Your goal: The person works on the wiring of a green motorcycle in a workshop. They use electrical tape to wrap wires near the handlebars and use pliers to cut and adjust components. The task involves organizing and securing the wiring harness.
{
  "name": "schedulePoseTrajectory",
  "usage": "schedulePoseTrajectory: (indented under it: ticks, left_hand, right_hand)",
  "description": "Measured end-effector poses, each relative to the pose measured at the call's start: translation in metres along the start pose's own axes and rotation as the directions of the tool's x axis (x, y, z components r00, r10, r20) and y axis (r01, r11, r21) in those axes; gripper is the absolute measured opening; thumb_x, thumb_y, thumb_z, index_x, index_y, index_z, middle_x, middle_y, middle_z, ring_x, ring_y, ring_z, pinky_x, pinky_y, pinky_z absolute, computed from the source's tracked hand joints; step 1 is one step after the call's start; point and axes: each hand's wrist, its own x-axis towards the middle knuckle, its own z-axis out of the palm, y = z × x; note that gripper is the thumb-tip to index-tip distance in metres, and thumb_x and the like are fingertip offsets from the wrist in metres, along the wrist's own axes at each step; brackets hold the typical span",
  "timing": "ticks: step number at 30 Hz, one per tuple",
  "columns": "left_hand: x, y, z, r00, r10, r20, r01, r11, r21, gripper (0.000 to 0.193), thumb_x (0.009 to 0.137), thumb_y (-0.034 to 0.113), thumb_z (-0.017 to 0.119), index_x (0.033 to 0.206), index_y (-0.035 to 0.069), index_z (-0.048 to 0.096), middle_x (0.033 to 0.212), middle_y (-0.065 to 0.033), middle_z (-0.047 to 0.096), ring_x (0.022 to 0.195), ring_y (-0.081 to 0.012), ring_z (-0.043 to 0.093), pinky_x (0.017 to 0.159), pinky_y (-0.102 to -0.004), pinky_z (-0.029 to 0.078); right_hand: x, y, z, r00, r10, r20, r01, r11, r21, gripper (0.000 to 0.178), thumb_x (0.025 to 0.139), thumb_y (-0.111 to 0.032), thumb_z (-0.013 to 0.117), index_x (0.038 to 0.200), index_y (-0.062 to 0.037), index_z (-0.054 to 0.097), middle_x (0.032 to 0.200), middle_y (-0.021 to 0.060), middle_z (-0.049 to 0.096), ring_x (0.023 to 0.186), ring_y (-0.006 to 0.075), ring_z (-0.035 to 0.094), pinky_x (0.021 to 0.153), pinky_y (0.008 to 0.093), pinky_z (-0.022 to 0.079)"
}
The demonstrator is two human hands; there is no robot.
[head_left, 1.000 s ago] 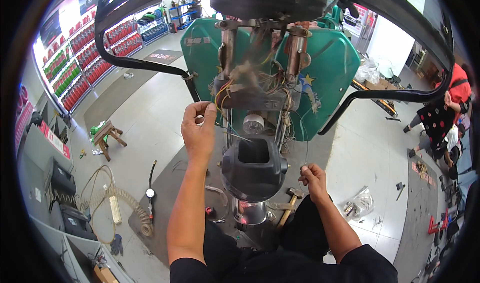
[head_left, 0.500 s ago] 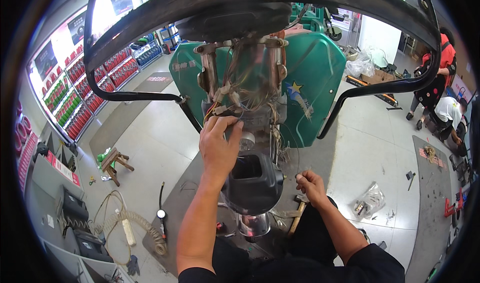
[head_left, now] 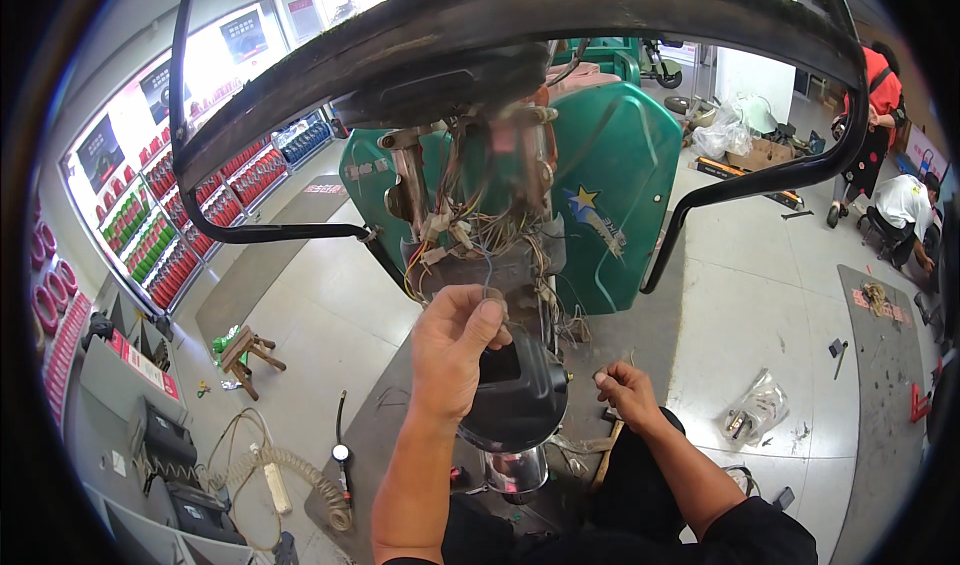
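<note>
In front of the green panel [head_left: 625,155] hangs a tangle of wires [head_left: 505,227] with pale connectors [head_left: 440,227]. A thin blue-grey wire [head_left: 489,267] comes down from it to my left hand [head_left: 455,340], whose thumb and fingers are pinched on it. That hand is over a black housing [head_left: 518,410] with an opening in its top, partly covered by my fingers. Below the housing is a shiny metal cylinder [head_left: 515,472]. My right hand [head_left: 630,395] is to the right of the housing, fingers curled and pressed together; whatever they hold is too small to see.
A black bar frame [head_left: 520,10] arches over the work. To the left are a wooden stool [head_left: 245,353], a coiled hose [head_left: 320,490] and a gauge [head_left: 341,453]. On the right lies a clear plastic bag [head_left: 757,408]; people [head_left: 900,210] are at the far right.
My left hand has come back from the connectors to above the housing, with the wire drawn down to its fingertips. My right hand remains beside the housing. The whole view has shifted slightly.
</note>
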Motion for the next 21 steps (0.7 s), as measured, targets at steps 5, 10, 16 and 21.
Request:
schedulePoseTrajectory:
  ticks: [5, 10, 16, 21]
  left_hand:
    - [-0.01, 0.005, 0.014, 0.997, -0.027, 0.071, 0.029, 0.999, -0.029, 0.023, 0.1, 0.012, 0.075, 0.117, 0.001, 0.067, 0.093, -0.0031, 0.07, 0.079, -0.0109, 0.067, 0.073, -0.026, 0.053]
    - [-0.008, -0.006, 0.016, 0.995, -0.077, 0.062, 0.076, 0.997, 0.021, 0.023, 0.1, 0.013, 0.076, 0.116, 0.001, 0.067, 0.094, -0.0023, 0.07, 0.079, -0.0102, 0.066, 0.073, -0.0257, 0.053]
    - [-0.003, -0.018, 0.022, 0.994, -0.075, 0.084, 0.065, 0.992, 0.109, 0.03, 0.1, 0.009, 0.074, 0.127, 0.002, 0.062, 0.096, -0.0052, 0.07, 0.083, -0.0131, 0.07, 0.073, -0.0264, 0.054]
    - [0.007, -0.019, 0.018, 0.999, 0.039, -0.002, -0.039, 0.993, 0.116, 0.047, 0.105, 0.01, 0.066, 0.149, 0.004, 0.05, 0.098, -0.005, 0.07, 0.089, -0.0164, 0.073, 0.077, -0.0271, 0.057]
  right_hand:
    - [-0.002, 0.0, -0.002, 1.0, 0.01, 0.007, -0.01, 1.0, -0.018, 0.023, 0.1, -0.024, 0.073, 0.099, -0.0012, 0.068, 0.08, 0.0016, 0.065, 0.074, 0.0112, 0.063, 0.065, 0.0275, 0.046]
    - [-0.003, -0.004, 0.0, 1.0, 0.022, 0.008, -0.021, 0.999, -0.035, 0.022, 0.1, -0.023, 0.072, 0.098, -0.0019, 0.069, 0.079, 0.002, 0.066, 0.073, 0.0096, 0.062, 0.062, 0.0259, 0.044]
    - [-0.007, -0.006, 0.001, 1.0, 0.012, 0.0, -0.012, 1.0, -0.02, 0.021, 0.1, -0.023, 0.072, 0.099, -0.0026, 0.069, 0.079, 0.0022, 0.066, 0.071, 0.0089, 0.06, 0.062, 0.0255, 0.044]
    - [-0.012, -0.04, 0.0, 0.961, -0.219, -0.168, 0.213, 0.976, -0.051, 0.02, 0.099, -0.019, 0.074, 0.098, -0.0003, 0.068, 0.081, 0.0021, 0.066, 0.072, 0.0086, 0.059, 0.064, 0.0262, 0.047]
